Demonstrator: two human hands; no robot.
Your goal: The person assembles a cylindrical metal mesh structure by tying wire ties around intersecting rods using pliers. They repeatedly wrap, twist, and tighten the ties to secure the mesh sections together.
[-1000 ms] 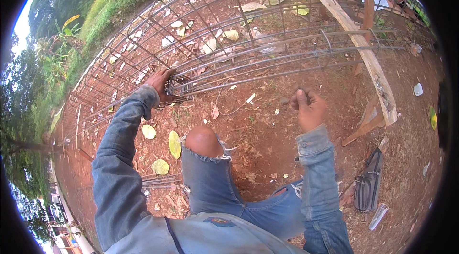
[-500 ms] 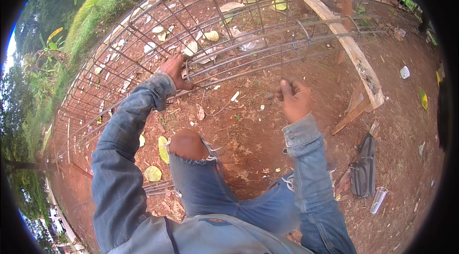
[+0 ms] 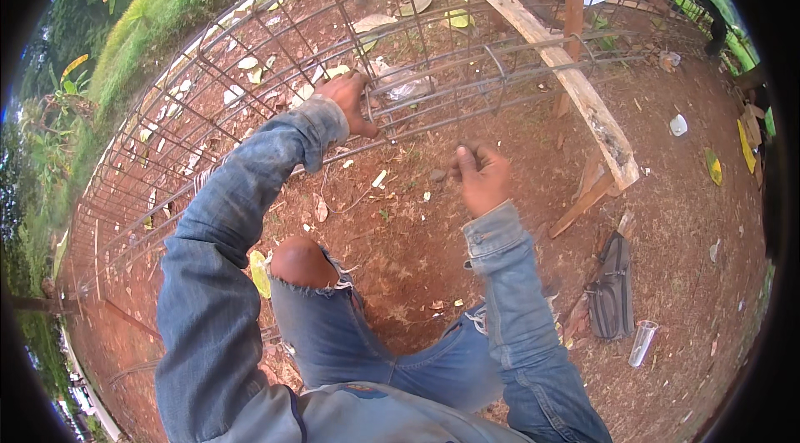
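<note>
A long cage of steel reinforcing bars (image 3: 433, 95) runs across the upper view. My left hand (image 3: 343, 103) grips a rebar stirrup (image 3: 371, 114) on the cage's near bars, its thumb on the near side and fingers over the far side. Another stirrup (image 3: 500, 68) sits further right around the same bars. My right hand (image 3: 483, 180) is held apart from the cage, over the soil. Its thumb and fingers are pinched together, and whatever they may hold is too small to make out.
A rough wooden plank (image 3: 558, 68) crosses the right part of the cage, with wooden supports (image 3: 583, 205) below. A grey bag (image 3: 612, 293) and a clear plastic cup (image 3: 642, 343) lie on the right. Leaves and scraps litter the red soil. Grass (image 3: 150, 22) grows beyond.
My left hand has slid to the right along the bars, and the stirrup has moved with it. My right hand keeps its pinch. The whole view has shifted slightly.
</note>
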